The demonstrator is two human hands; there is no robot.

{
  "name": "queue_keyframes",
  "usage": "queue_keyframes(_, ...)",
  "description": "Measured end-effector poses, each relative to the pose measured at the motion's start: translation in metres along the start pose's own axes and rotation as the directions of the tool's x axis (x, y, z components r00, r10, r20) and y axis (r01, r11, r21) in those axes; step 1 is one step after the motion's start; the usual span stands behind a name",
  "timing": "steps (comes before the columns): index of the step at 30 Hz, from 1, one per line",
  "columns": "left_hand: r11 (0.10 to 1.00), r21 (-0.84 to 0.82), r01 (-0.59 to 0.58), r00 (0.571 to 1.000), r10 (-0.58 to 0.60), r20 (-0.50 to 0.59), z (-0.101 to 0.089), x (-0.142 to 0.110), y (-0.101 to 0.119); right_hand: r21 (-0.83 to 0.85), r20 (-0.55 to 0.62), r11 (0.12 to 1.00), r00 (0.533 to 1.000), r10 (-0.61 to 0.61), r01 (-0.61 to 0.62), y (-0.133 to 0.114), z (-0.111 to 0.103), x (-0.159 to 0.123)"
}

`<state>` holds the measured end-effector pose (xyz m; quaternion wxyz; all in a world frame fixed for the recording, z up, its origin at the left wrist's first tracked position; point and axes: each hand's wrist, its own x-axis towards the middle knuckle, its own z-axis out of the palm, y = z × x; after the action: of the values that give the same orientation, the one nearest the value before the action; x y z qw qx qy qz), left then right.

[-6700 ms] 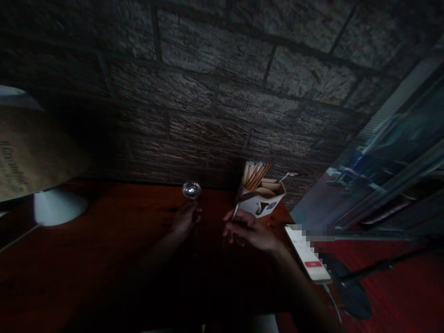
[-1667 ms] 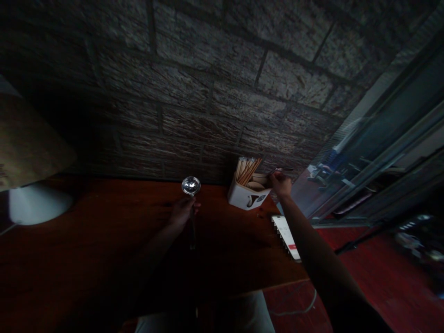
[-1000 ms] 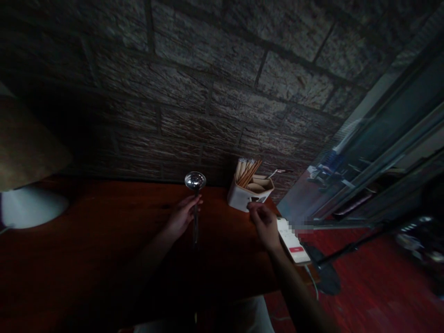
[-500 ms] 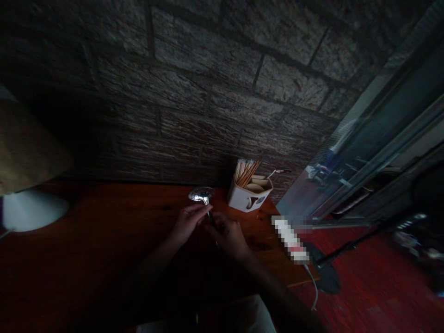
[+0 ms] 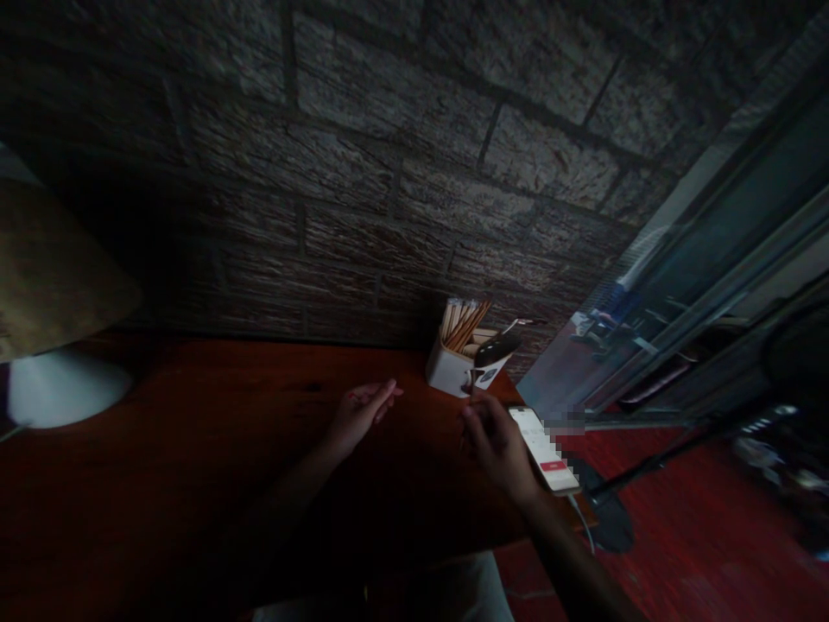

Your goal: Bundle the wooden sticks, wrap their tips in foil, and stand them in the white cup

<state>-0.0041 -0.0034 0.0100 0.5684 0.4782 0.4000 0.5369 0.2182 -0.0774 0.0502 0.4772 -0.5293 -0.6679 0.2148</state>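
My right hand [image 5: 497, 441] is closed around the handle of a ladle [image 5: 497, 347]. The ladle's dark, shiny bowl points up in front of a white utensil holder [image 5: 446, 370]; I cannot tell whether the two touch. Wrapped and bare chopsticks [image 5: 463, 324] stand in the holder's left part, and a thin metal handle sticks out at its right. My left hand [image 5: 363, 413] hovers over the wooden table [image 5: 213, 415], fingers stretched out, holding nothing.
A phone [image 5: 541, 449] with a lit screen and a cable lies at the table's right edge. At the left stands a lamp [image 5: 65, 389] with a tan shade. A stone brick wall [image 5: 363, 181] runs behind. To the right are a stand's round base [image 5: 605, 518] and red floor.
The left hand has let go of the ladle. My right hand has carried the ladle to the right, and its bowl is now in front of the utensil holder.
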Motion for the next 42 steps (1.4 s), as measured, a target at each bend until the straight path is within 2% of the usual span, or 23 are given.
queue_keyframes(3,1.000,0.006,0.014,1.000,-0.014,0.000,-0.001,0.003,-0.007,0.036,-0.219,0.999,0.975,-0.028,0.037,-0.003,-0.033,0.021)
queue_keyframes(6,1.000,0.027,0.007,1.000,-0.007,-0.006,-0.002,0.006,-0.013,0.065,-0.405,0.989,0.909,-0.097,0.135,-0.005,-0.063,0.058)
queue_keyframes(9,0.998,0.063,0.007,1.000,-0.005,-0.023,-0.002,0.007,-0.015,0.130,-0.475,0.970,0.872,-0.121,0.205,0.000,-0.082,0.096)
queue_keyframes(11,0.996,0.083,0.022,0.999,-0.018,-0.040,-0.003,0.007,-0.015,0.109,-0.504,0.968,0.852,-0.141,0.224,0.008,-0.088,0.117)
queue_keyframes(16,0.992,0.118,0.037,0.998,-0.029,-0.063,-0.007,0.008,-0.013,-0.045,-0.501,0.972,0.837,-0.221,0.230,0.027,-0.089,0.150)
queue_keyframes(23,0.991,0.128,0.050,0.997,-0.043,-0.061,-0.008,0.010,-0.015,-0.194,-0.479,0.967,0.844,-0.241,0.166,0.045,-0.084,0.172)
queue_keyframes(31,0.992,0.118,0.040,0.998,-0.033,-0.061,-0.009,0.015,-0.022,-0.325,-0.446,0.945,0.877,-0.177,0.025,0.061,-0.070,0.181)
queue_keyframes(42,0.988,0.145,0.050,0.997,-0.040,-0.073,-0.009,0.012,-0.016,-0.457,-0.366,0.880,0.929,-0.054,-0.129,0.057,-0.068,0.195)
